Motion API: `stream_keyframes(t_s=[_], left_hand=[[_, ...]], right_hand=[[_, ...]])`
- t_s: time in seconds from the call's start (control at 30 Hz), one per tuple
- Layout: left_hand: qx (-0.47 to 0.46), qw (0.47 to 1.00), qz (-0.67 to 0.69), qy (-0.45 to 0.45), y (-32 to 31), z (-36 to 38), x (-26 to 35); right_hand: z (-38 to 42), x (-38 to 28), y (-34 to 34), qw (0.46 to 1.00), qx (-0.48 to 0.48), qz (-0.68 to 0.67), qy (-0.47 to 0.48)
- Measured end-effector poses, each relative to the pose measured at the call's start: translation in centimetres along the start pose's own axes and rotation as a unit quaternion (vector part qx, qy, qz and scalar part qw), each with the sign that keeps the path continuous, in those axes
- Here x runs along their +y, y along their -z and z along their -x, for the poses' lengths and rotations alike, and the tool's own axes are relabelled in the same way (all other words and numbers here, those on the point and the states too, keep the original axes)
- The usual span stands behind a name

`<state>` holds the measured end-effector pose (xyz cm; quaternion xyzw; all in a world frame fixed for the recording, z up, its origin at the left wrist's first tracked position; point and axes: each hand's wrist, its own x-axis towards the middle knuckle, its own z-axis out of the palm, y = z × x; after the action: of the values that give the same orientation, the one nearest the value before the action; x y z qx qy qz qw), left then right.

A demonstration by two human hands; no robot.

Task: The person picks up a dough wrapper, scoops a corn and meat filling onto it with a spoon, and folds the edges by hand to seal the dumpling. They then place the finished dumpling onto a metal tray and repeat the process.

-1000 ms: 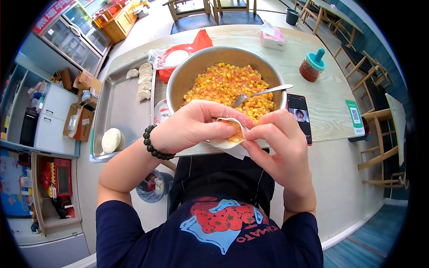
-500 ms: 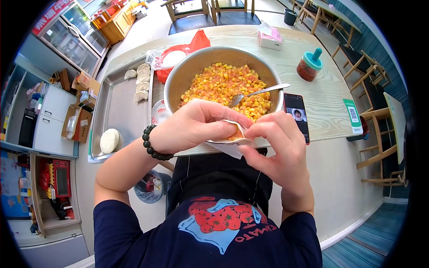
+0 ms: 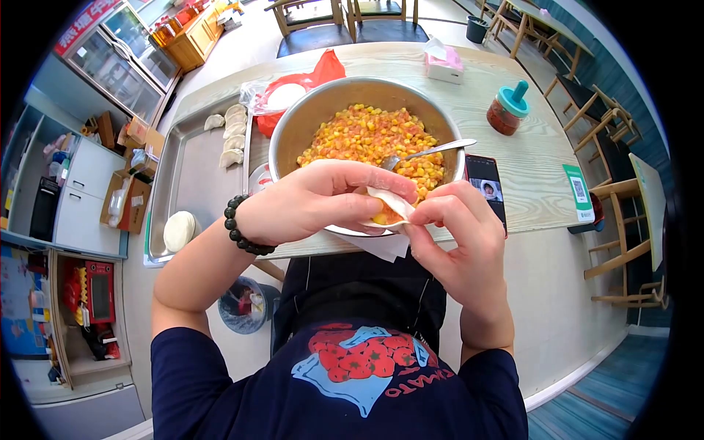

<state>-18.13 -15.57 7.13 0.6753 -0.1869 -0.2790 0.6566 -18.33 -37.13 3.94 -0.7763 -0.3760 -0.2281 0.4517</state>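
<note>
Between my two hands, over the near rim of the bowl, is a dumpling (image 3: 389, 212), its wrapper folded partly round corn filling that shows at the gap. My left hand (image 3: 312, 202), with a dark bead bracelet at the wrist, is closed on its left side. The thumb and fingers of my right hand (image 3: 466, 238) pinch the wrapper's right edge. Behind them stands a large metal bowl (image 3: 281, 139) of corn and pinkish filling (image 3: 359, 136). A metal spoon (image 3: 433, 149) rests in it, handle over the right rim.
At left, a metal tray (image 3: 192, 158) holds several folded dumplings (image 3: 233, 139) and a stack of round wrappers (image 3: 179, 231). A red plastic bag (image 3: 328, 67) lies behind the bowl. To the right are a phone (image 3: 487, 191), a lidded jar (image 3: 507, 110), a tissue box (image 3: 444, 64) and a QR-code card (image 3: 578, 192).
The wrapper has turned in my hands, and more filling shows at its gap. My right thumb has moved up to pinch its edge. The bowl and tray stay put.
</note>
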Motion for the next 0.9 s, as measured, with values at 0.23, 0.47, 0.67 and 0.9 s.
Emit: stream_keyframes(t_s=[0.23, 0.47, 0.67, 0.9], left_hand=[[0.027, 0.993, -0.110, 0.008, -0.6, 0.2, 0.0], [0.057, 0.991, -0.107, -0.064, -1.4, 0.2, -0.6], [0.029, 0.998, 0.047, -0.010, -1.0, -0.1, -1.1], [0.062, 0.995, -0.082, -0.002, -2.1, 0.3, -0.8]], right_hand=[[-0.2, 0.2, 0.1, 0.997, -0.031, 0.051, 0.047], [-0.2, 0.3, -0.2, 1.000, -0.003, 0.003, 0.020], [-0.4, 0.1, -0.4, 0.999, 0.011, -0.034, 0.002], [-0.5, 0.0, -0.6, 0.999, 0.027, 0.029, 0.023]])
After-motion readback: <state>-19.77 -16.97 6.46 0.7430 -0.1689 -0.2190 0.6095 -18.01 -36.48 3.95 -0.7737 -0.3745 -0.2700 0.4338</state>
